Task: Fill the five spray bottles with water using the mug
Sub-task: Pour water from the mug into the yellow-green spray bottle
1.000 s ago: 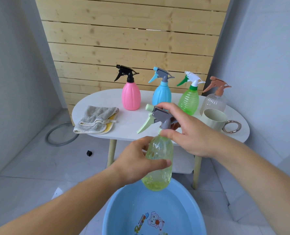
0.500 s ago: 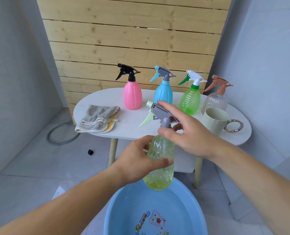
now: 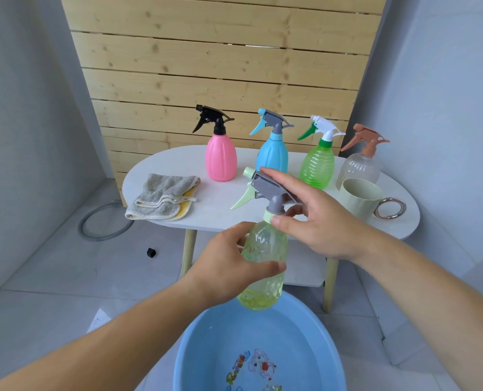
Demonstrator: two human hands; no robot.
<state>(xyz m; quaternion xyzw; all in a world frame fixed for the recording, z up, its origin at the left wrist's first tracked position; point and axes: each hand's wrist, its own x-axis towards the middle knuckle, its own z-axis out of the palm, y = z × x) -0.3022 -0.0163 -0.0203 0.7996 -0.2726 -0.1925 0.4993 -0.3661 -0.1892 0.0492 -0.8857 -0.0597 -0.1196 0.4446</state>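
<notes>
My left hand (image 3: 229, 266) grips the body of a pale yellow-green spray bottle (image 3: 262, 289), upright above a blue basin (image 3: 200, 348). My right hand (image 3: 316, 221) pinches its neck collar, fingers lying along the grey trigger head (image 3: 268, 190). On the white table (image 3: 226, 204) stand a pink bottle (image 3: 220, 159), a blue bottle (image 3: 274, 156), a green bottle (image 3: 317, 167) and a clear bottle with a brown head (image 3: 361, 165). A pale green mug (image 3: 358, 197) with a metal ring handle stands in front of the clear bottle.
A folded grey and yellow cloth (image 3: 164, 197) lies on the table's left end. A grey hose ring (image 3: 104, 221) and a small black cube (image 3: 151, 252) lie on the tiled floor. A wooden slat panel stands behind the table.
The right hand's fingers have shifted on the trigger head, with the thumb now at the collar. The bottle stays in place over the basin.
</notes>
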